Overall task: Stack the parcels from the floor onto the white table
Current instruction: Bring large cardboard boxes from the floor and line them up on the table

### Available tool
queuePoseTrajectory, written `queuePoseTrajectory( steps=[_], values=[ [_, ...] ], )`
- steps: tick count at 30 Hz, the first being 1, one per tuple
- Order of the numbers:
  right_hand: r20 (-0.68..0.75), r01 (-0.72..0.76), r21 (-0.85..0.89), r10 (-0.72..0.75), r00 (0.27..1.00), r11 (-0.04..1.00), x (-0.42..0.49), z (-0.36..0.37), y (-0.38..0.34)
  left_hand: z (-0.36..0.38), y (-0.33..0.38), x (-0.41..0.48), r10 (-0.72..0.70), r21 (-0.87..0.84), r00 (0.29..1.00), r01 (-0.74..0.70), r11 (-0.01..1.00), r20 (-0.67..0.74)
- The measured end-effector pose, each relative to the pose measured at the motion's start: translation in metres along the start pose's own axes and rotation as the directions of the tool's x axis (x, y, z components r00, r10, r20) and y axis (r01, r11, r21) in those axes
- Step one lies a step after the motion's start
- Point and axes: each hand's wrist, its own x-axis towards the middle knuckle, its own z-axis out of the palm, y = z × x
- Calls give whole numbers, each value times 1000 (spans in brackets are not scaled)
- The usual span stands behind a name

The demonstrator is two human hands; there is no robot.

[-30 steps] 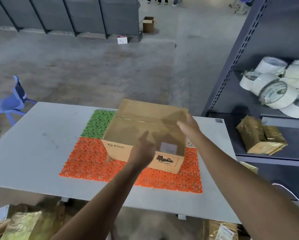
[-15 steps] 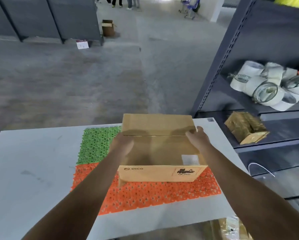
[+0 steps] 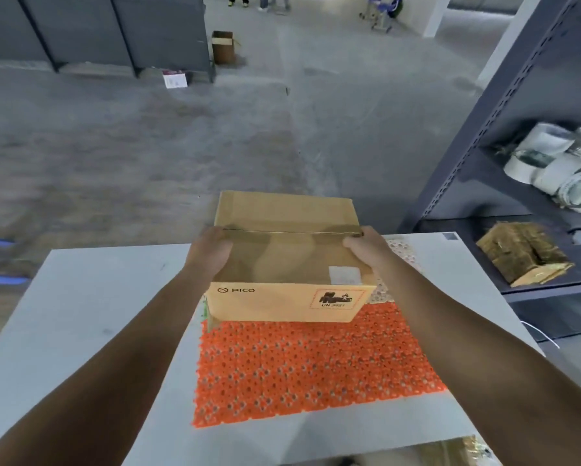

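Parcels in play: one, a brown cardboard parcel (image 3: 287,264) with "PICO" printed on its near face, a red-framed UN label beside that and a white sticker on top.
Hands on it: two. Left hand (image 3: 211,252) on the left edge, right hand (image 3: 366,252) on the right edge, both level with the taped seam across the lid.
Fingers, left: wrapped round the parcel's left side and holding it, the fingers (image 3: 216,238) folding over the top edge.
Fingers, right: thumb lies on the lid by the seam and the rest drop down the right wall, out of sight, so it's a grip on the parcel here too.
Parcel between the fingers: squarely between both palms, lid up, near face tipped slightly towards the camera.
Parcel's place: over the far half of the desk (image 3: 80,314), above the far edge of the mat. Whether its base touches the mat, I cannot tell.
Desks: one, white.
Mats: one orange studded mat (image 3: 309,364) in front of the parcel, and a pale patterned strip (image 3: 398,252) peeking out by the right hand.
Shelf racks: one dark rack (image 3: 484,136) on the right.
On the rack: a heap of white tape rolls (image 3: 558,169), too blurred to count, and one brown wrapped bundle (image 3: 521,253) on the shelf below.
Floor (image 3: 148,146): one small open carton (image 3: 222,47) far off, and one white card (image 3: 174,79) near it.
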Motion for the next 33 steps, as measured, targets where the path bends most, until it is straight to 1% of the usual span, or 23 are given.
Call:
queuePoseTrajectory(
  steps=[2, 4, 5, 7, 8, 10, 11, 12, 14, 17, 20, 28, 33],
  values=[
    [46, 27, -4, -26, 999, 1000, 4, 13, -10, -11, -16, 10, -54, -60, 998, 53, 997, -9],
    [96, 38, -40, -34, 995, 998, 8, 24, -15, -17, -32, 17, -85, -71, 996, 84, 994, -12],
    [105, 45, -64, -38, 994, 997, 10, 30, -16, -19, -38, 18, -79, -57, 997, 78, 995, -16],
    [78, 60, -95, -52, 996, 994, 11, 38, -15, -18, -49, 19, -56, -35, 998, 55, 998, -29],
    [52, 44, -102, -39, 998, 994, 11, 42, -13, -17, -52, 20, -79, -34, 996, 77, 996, -47],
    [7, -37, -122, 38, 999, 992, 10, 45, -6, -14, -57, 25, -203, -17, 977, 202, 979, -69],
    [2, -75, -141, 76, 997, 987, 10, 46, -3, -13, -59, 28, -257, -9, 965, 257, 966, -54],
    [8, -91, -159, 94, 996, 983, 9, 46, -1, -13, -60, 30, -281, -3, 959, 281, 960, -25],
    [16, -74, -155, 78, 997, 985, 11, 46, -1, -13, -61, 35, -258, 6, 966, 258, 966, 16],
    [34, -1, -108, 5, 999, 994, 15, 43, -6, -18, -61, 43, -183, -11, 983, 183, 983, 16],
    [51, 19, -126, -13, 999, 992, 16, 44, -9, -22, -65, 48, -145, 9, 989, 145, 989, 22],
    [68, 82, -149, -73, 995, 985, 9, 50, -4, -21, -71, 47, -130, -4, 991, 131, 991, 20],
    [64, 60, -151, -51, 997, 987, 7, 51, -3, -22, -71, 42, -119, 3, 993, 119, 993, 15]
  ],
)
